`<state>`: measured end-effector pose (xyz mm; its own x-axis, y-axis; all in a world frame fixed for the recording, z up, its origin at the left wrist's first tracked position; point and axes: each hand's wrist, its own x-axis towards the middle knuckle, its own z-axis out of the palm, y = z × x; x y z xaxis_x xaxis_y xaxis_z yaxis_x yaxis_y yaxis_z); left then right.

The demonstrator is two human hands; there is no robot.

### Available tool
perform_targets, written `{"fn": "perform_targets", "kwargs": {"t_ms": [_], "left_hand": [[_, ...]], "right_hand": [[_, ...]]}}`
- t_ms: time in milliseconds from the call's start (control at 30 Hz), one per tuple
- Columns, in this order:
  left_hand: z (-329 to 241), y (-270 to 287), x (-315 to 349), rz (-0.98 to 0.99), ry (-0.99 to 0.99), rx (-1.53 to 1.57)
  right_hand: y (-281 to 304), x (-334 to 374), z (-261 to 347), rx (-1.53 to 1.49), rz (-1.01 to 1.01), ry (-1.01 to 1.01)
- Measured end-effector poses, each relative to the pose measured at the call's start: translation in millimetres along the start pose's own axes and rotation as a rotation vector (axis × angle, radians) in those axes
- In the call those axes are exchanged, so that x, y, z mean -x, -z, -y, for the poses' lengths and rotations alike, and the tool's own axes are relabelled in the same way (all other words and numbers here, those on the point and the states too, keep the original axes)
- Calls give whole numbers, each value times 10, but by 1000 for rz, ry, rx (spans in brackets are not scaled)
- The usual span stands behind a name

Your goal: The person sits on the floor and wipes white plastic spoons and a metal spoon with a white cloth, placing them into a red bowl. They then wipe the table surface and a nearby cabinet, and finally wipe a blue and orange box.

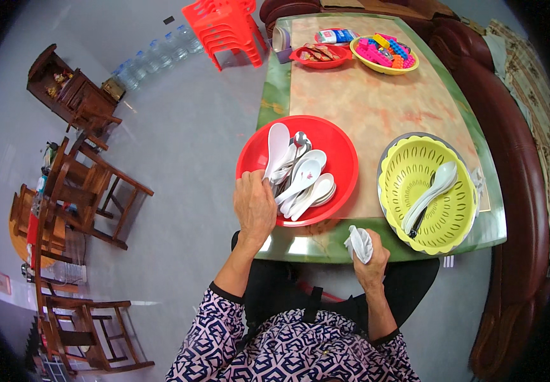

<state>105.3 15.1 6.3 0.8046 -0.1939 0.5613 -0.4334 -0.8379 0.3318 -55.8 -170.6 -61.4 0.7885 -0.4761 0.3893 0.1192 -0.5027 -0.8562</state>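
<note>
A red basin (343, 149) at the table's near left edge holds several white soup spoons (301, 180) and a metal spoon (299, 138). At the basin's left rim, my left hand (255, 202) is closed round the lower end of a white rice paddle (278, 141), whose broad end points away from me. My right hand (370, 260) grips a bunched white cloth (359, 244) just off the table's near edge. To its right, a yellow slotted colander (392, 172) sits in a grey bowl (408, 135), with a few white spoons (437, 188) and a black-handled utensil (417, 224) inside.
Toward the table's (386, 105) far end are a red dish of packets (320, 62), a yellow bowl of colourful toy blocks (386, 69) and a plastic packet (336, 36). A brown leather sofa (510, 165) lines the right side. Red stools (228, 32) and wooden chairs (87, 197) stand left.
</note>
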Motion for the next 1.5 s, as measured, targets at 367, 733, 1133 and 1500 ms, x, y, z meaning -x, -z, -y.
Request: {"fn": "perform_targets", "kwargs": {"t_ms": [367, 733, 1133, 1500], "left_hand": [[122, -69, 13, -31, -48, -62], [-1270, -137, -2, 115, -414, 265], [-2266, -870, -100, 905, -337, 418], [-2129, -1192, -126, 1038, -16, 813]], "right_hand": [[-25, 19, -87, 118, 9, 33], [102, -24, -36, 76, 32, 83], [185, 53, -211, -77, 216, 172], [222, 41, -255, -177, 201, 224]]}}
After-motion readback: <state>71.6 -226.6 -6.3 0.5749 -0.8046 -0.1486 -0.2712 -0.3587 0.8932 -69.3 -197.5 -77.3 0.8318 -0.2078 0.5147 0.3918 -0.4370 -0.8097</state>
